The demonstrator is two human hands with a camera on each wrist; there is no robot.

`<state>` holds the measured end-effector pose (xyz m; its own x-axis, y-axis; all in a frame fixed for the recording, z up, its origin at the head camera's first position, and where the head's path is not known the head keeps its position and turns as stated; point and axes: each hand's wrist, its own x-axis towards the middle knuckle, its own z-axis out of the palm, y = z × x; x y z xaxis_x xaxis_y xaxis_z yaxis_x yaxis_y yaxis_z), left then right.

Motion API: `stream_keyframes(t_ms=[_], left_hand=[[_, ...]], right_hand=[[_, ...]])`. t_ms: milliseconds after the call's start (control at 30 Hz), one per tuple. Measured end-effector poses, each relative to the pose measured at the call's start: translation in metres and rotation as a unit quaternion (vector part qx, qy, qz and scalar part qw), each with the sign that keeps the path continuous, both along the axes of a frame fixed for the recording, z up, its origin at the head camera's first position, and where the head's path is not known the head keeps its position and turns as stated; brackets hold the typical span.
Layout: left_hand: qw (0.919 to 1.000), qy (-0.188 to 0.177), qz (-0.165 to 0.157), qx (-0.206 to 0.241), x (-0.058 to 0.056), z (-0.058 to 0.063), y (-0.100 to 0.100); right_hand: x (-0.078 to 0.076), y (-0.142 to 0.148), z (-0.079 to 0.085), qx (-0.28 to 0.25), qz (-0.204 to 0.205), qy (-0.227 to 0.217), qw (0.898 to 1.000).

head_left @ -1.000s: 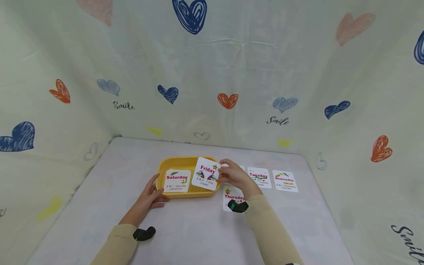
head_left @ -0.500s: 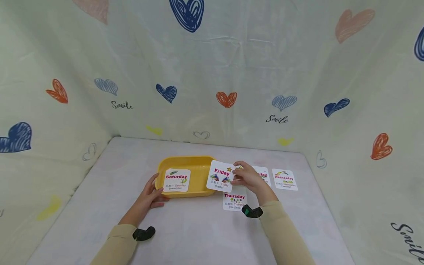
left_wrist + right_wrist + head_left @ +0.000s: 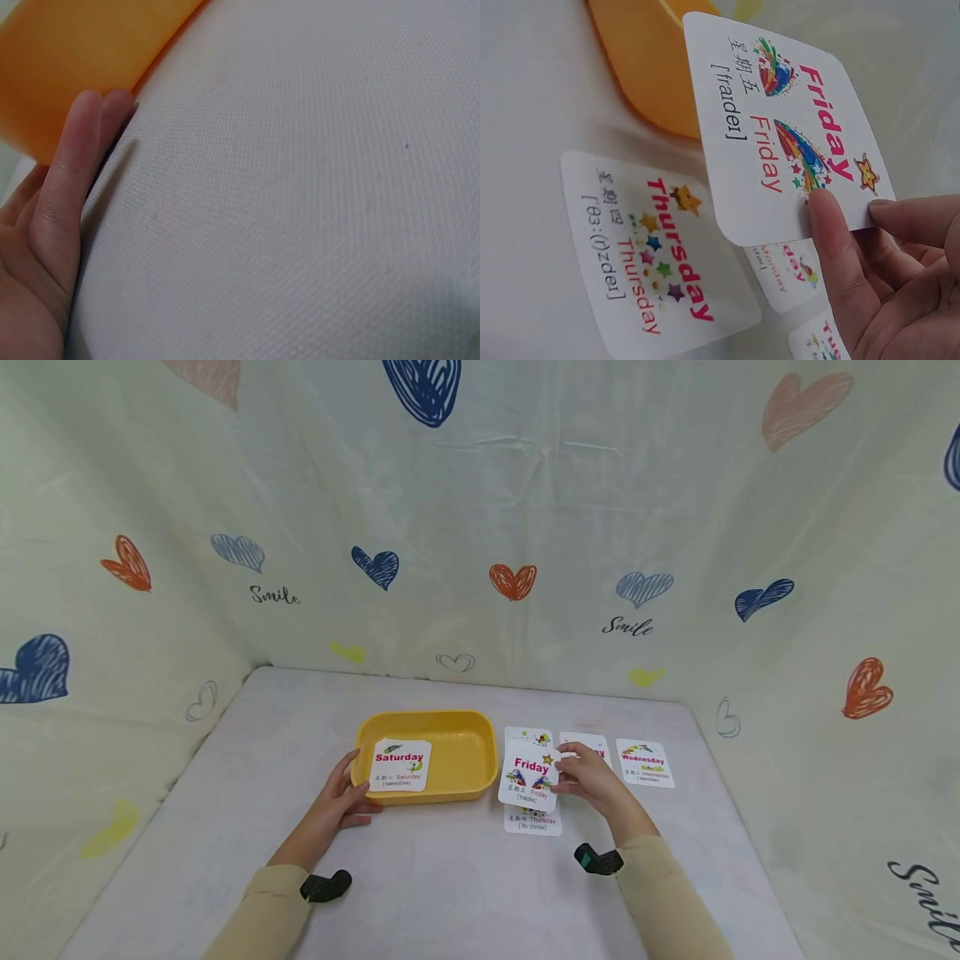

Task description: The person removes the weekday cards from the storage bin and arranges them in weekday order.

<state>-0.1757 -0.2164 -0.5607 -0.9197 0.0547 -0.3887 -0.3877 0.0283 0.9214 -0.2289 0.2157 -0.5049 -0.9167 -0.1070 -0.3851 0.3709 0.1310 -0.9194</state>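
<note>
In the head view, my left hand rests at the left front corner of a yellow tray. Straight fingers lie against the tray's outer wall in the left wrist view. A Saturday card lies in the tray's left part. My right hand pinches the right edge of a white Friday card between thumb and fingers. The right wrist view shows this card raised and tilted above the Thursday card. Behind it, the Monday card is partly hidden.
A Tuesday card, partly covered by the right hand, and a Wednesday card lie in the back row on the pale table. A cloth printed with hearts hangs around the table's back and sides.
My right hand has carried the Friday card rightward from over the tray to over the Thursday and Monday cards. The left hand stays at the tray's corner.
</note>
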Motion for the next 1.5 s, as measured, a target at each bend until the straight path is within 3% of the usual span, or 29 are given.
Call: stream_keyframes(t_ms=[300,533,700,900,1133,1400,1500], left_hand=[[1.0,0.006,-0.006,-0.002,0.0,0.001,-0.001],[1.0,0.002,-0.002,-0.007,0.0,-0.001,-0.002],[1.0,-0.001,-0.003,-0.004,-0.001,-0.002,-0.002],[1.0,0.001,-0.003,0.001,0.0,-0.003,-0.002],[1.0,0.0,-0.005,0.0,0.001,-0.002,-0.001],[1.0,0.003,0.0,-0.001,0.0,-0.001,-0.001],[1.0,0.004,-0.001,0.005,-0.001,-0.002,-0.001]], right_hand=[[0.011,0.014,-0.015,0.024,-0.026,-0.014,0.999],[0.02,0.028,-0.026,0.043,-0.023,-0.012,0.999],[0.026,0.036,-0.031,0.079,-0.03,-0.008,0.996],[0.03,0.045,-0.033,0.152,-0.03,-0.001,0.988],[0.03,0.057,-0.027,0.245,0.001,0.014,0.969],[0.027,0.071,-0.029,0.285,0.018,0.027,0.958],[0.028,0.075,-0.03,0.282,0.015,0.028,0.959]])
